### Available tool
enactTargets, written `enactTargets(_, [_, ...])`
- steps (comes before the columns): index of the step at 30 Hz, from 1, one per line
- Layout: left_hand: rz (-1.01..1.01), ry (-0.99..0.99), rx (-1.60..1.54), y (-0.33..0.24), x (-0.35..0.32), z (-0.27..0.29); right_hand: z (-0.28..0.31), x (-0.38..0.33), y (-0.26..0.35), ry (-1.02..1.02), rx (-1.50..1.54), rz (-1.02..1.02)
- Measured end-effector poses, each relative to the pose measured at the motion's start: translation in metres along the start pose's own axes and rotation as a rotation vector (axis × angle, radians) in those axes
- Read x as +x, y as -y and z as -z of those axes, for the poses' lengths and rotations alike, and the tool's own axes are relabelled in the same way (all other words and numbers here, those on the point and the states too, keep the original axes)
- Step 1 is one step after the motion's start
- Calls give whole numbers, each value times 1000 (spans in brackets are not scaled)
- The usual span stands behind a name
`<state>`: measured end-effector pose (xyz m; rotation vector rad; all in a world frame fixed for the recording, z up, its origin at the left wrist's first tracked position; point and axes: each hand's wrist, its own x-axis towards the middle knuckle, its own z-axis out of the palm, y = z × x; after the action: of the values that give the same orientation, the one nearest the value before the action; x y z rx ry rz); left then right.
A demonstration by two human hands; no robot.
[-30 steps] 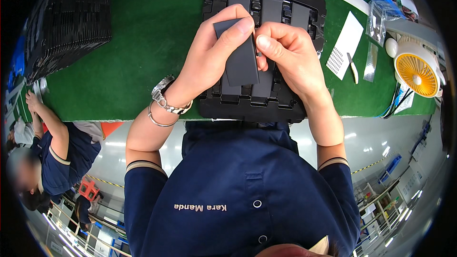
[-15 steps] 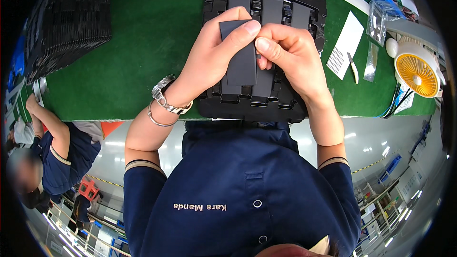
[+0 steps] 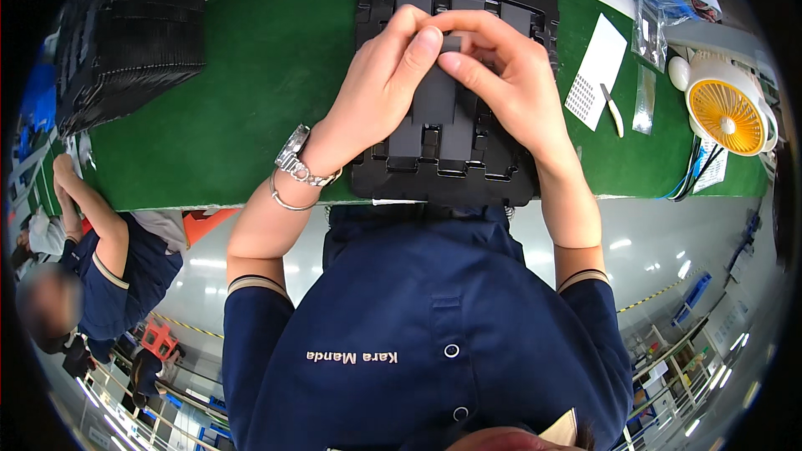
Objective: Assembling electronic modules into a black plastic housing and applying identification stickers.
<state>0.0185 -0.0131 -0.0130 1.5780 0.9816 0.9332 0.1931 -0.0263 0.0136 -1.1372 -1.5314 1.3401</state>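
Both hands meet in the upper middle of the frame over a black tray point(image 3: 380, 0) lying on a green mat point(image 3: 251, 75). The left hand point(image 3: 380, 88) and right hand point(image 3: 510, 83) pinch a dark flat part point(image 3: 436, 96) between thumbs and fingertips, narrow grip, just above the tray's slots. The hands cover most of the part and the tray's centre, so whether the part touches the tray cannot be told. At upper left a stack of black trays point(image 3: 125, 33) is cut off by the rim. At right lie a white sheet point(image 3: 595, 71), a small tool point(image 3: 614, 110) and a yellow fan point(image 3: 727, 104). A blurred co-worker point(image 3: 92, 267) sits at lower left.
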Motion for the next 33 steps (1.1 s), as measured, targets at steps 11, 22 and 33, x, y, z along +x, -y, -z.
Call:
enactTargets(11, [77,-160,899,-13,-70,17,33,-108,-8,-202,-1084,642])
enactTargets(22, [98,-186,830,-19,-77,2,35,-121,-19,-98,-1085,473])
enactTargets(33, [372,-332,-197,-64,-63,22,23,-94,107,389,1095,566])
